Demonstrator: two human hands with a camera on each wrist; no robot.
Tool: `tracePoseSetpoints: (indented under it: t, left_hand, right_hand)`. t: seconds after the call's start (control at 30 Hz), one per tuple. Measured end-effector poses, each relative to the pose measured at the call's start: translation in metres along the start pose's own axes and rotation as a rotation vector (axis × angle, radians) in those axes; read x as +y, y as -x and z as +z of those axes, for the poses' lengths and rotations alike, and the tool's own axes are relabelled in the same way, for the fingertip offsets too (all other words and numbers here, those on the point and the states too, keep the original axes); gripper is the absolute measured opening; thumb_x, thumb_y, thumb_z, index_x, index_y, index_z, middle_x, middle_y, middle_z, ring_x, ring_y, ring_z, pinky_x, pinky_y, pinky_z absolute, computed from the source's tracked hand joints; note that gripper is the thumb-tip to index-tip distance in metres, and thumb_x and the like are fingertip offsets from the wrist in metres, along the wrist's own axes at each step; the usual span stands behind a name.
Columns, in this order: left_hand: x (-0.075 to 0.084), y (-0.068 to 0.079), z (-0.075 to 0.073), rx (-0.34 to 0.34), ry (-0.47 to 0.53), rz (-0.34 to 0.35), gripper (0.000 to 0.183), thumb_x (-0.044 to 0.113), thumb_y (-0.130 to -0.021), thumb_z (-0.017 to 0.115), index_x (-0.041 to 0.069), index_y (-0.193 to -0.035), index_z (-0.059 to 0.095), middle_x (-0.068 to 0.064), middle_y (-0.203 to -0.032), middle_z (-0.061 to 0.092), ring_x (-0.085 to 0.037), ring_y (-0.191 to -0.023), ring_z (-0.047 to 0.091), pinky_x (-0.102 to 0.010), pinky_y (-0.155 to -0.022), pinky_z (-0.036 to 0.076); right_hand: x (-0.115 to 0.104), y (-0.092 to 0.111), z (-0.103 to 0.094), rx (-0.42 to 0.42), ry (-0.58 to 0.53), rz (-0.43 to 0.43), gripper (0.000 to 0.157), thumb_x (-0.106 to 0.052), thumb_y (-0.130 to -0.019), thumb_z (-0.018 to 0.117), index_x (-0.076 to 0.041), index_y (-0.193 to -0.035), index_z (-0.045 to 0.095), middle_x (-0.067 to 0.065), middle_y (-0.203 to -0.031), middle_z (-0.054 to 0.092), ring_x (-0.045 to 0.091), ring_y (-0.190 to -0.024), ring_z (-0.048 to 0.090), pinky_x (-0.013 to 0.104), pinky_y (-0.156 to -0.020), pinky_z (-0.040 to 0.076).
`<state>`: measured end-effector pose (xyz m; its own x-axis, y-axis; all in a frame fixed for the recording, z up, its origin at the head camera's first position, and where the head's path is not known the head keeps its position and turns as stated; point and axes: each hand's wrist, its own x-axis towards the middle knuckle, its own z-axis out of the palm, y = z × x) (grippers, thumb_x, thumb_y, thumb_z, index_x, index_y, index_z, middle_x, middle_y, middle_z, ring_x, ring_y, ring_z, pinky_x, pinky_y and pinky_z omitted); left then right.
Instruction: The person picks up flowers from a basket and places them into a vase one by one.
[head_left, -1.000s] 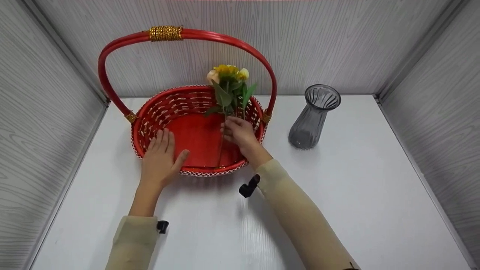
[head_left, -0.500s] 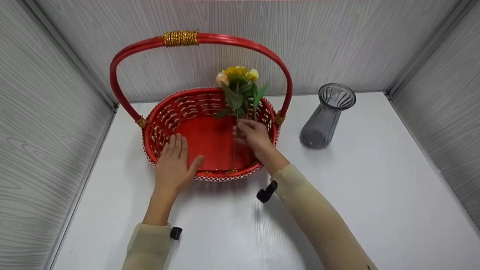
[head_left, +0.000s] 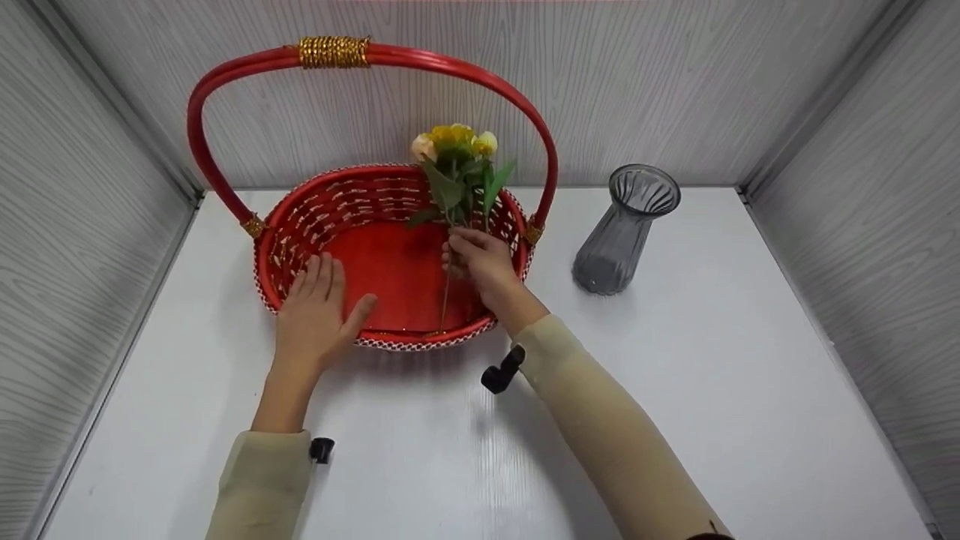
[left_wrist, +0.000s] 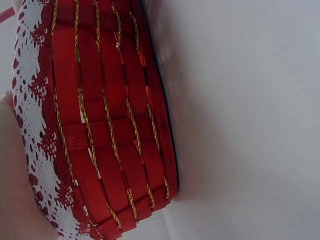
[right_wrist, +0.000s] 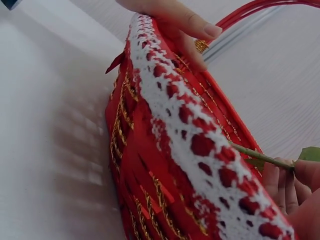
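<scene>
Pinched the flowers (head_left: 452, 146) by a thin stem (head_left: 445, 300) between thumb and curled fingers of the right hand (head_left: 484, 262), a narrow grip at 3 o'clock inside the basket (head_left: 375, 196), seemingly to keep them standing towards 1 o'clock. Could not tell the number of stems in the pinch. Pointed the free end down towards the rim (head_left: 466, 331) at 5 o'clock. Laid the left hand (head_left: 311, 322) wide and straight-fingered over the edge near 8 o'clock, clasping nothing, probably to steady the basket. Showed glossy red woven strips (left_wrist: 95, 165), twisted gold cord (left_wrist: 111, 135), white lacy trim (left_wrist: 30, 90) and a tall smooth handle (head_left: 450, 64), gold-wrapped near 11 o'clock. Combined peach, yellow and cream petals (head_left: 484, 144) with broad green leaves (head_left: 444, 189). Included a ribbed, see-through grey vase (head_left: 611, 251), wide-mouthed, well apart at 3 o'clock on the smooth white table (head_left: 690, 375)
</scene>
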<state>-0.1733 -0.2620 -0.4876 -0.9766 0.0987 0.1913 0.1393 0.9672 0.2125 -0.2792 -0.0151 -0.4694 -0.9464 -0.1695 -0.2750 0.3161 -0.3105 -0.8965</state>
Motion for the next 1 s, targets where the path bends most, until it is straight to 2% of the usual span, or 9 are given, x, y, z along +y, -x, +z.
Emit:
tracePoseSetpoints:
  t: [0.17,0.37,0.57,0.7,0.83,1.0]
  left_hand:
    - [0.001,-0.001,0.0,-0.011,-0.001,-0.018,0.092,0.069,-0.097,0.03,-0.002,-0.155,0.023,-0.023,-0.162,0.022,-0.037,-0.153,0.014,-0.051,-0.124,0.013]
    - [0.002,-0.002,-0.004,-0.025,0.003,-0.017,0.093,0.069,-0.098,0.028,-0.002,-0.156,0.019,-0.022,-0.163,0.018,-0.037,-0.153,0.011,-0.049,-0.124,0.009]
    - [0.002,-0.004,-0.004,-0.066,0.0,-0.02,0.093,0.07,-0.097,0.025,-0.001,-0.157,0.017,-0.022,-0.164,0.015,-0.037,-0.153,0.009,-0.05,-0.124,0.007]
    - [0.001,-0.007,-0.005,-0.032,0.003,-0.006,0.093,0.07,-0.097,0.026,-0.001,-0.156,0.02,-0.022,-0.163,0.019,-0.037,-0.153,0.012,-0.05,-0.124,0.009]
    - [0.0,-0.006,-0.003,-0.003,0.005,0.004,0.091,0.069,-0.098,0.028,-0.002,-0.155,0.022,-0.023,-0.162,0.023,-0.038,-0.152,0.015,-0.05,-0.124,0.011]
    - [0.0,-0.002,0.0,-0.002,0.009,0.012,0.09,0.067,-0.098,0.03,-0.002,-0.155,0.023,-0.023,-0.162,0.022,-0.037,-0.153,0.015,-0.05,-0.124,0.012]
  right_hand:
    - [-0.007,0.001,-0.004,-0.087,-0.052,0.031,0.035,-0.004,-0.098,0.061,0.007,-0.131,0.058,0.011,-0.094,0.068,0.017,-0.079,0.067,0.032,-0.079,0.06]
    - [-0.021,0.013,-0.009,-0.148,-0.066,-0.014,0.027,-0.005,-0.097,0.063,0.004,-0.123,0.061,0.014,-0.099,0.067,0.02,-0.082,0.067,0.037,-0.085,0.06]
    - [-0.033,0.023,-0.019,-0.147,-0.028,-0.066,0.033,-0.006,-0.097,0.064,0.007,-0.126,0.058,0.014,-0.099,0.066,0.021,-0.083,0.067,0.038,-0.084,0.06]
    - [-0.044,0.03,-0.023,-0.15,-0.002,-0.144,0.032,-0.006,-0.096,0.064,0.008,-0.125,0.057,0.016,-0.101,0.066,0.022,-0.084,0.068,0.039,-0.084,0.06]
    - [-0.05,0.036,-0.027,-0.113,0.049,-0.227,0.026,-0.007,-0.096,0.065,0.004,-0.119,0.062,0.017,-0.101,0.067,0.022,-0.085,0.068,0.036,-0.081,0.061]
    - [-0.053,0.04,-0.031,-0.073,0.071,-0.27,0.023,-0.007,-0.095,0.066,0.003,-0.115,0.064,0.015,-0.098,0.068,0.023,-0.085,0.069,0.035,-0.078,0.061]
